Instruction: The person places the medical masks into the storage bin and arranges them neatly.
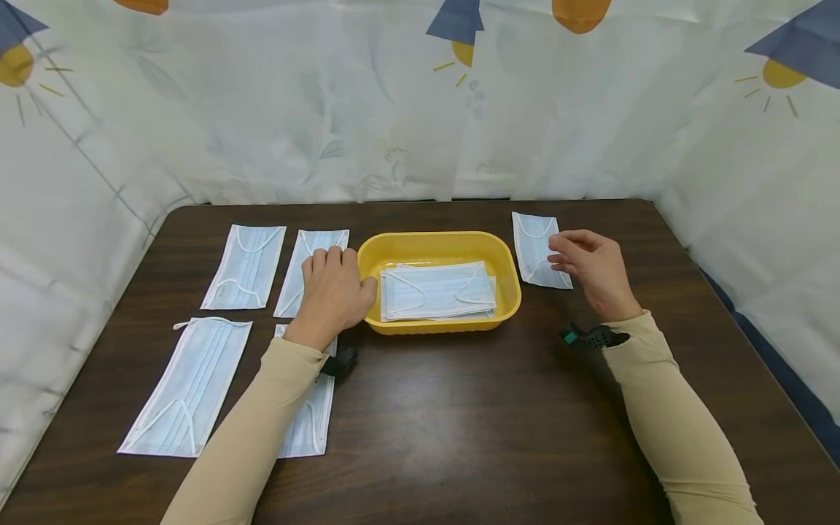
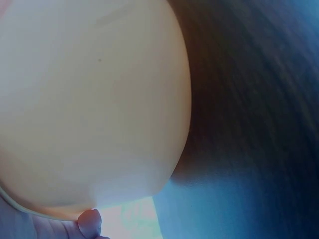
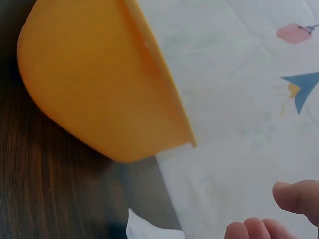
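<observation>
The oblong yellow plastic tray, at centre, seems to keep stacked light-blue pleated masks together. The left hand bends beside it, grip I cannot tell; the right hand, fingers parted, holds nothing.

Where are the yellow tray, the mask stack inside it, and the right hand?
Yellow tray (image 1: pixel 436 328): head view, on its near wall.
Mask stack (image 1: pixel 438 292): head view, middle of its top face.
Right hand (image 1: pixel 596 271): head view, middle of the hand.
</observation>
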`<state>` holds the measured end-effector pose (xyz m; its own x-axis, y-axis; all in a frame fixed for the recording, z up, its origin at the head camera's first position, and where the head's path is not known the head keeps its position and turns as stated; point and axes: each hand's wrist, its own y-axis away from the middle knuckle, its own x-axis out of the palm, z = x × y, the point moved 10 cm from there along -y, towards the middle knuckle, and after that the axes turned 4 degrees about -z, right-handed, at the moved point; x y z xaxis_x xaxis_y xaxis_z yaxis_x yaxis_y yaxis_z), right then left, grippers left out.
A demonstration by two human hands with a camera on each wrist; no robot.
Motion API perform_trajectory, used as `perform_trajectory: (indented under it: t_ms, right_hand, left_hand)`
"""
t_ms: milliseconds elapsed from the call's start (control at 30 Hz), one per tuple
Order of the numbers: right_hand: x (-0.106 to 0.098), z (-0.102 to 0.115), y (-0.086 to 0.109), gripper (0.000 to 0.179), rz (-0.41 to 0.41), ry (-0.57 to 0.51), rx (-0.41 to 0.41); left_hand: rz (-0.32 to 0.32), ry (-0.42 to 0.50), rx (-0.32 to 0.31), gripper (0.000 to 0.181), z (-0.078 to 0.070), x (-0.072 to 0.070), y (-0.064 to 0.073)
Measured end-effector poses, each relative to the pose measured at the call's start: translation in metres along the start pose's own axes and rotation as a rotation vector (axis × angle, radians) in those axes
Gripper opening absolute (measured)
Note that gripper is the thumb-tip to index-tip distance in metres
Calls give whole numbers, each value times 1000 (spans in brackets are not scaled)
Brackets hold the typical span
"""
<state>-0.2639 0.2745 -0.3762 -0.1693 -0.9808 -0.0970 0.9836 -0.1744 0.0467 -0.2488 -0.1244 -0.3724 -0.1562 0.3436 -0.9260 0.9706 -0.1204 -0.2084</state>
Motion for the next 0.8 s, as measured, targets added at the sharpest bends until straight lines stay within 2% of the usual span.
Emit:
perform_trajectory:
  t_ms: [267,633,800]
  right_hand:
    - [-8,-12,-6,51,10,304,11]
    - [-28,-25,-13,65,5,502,72]
    - [-31,-29,-13,65,34,586,91]
  left_hand:
    - [8,8,-9,34,1,0,1]
    - [39,-8,-26,42,2,1,1]
    - [19,5,-12,38,1,1,-1]
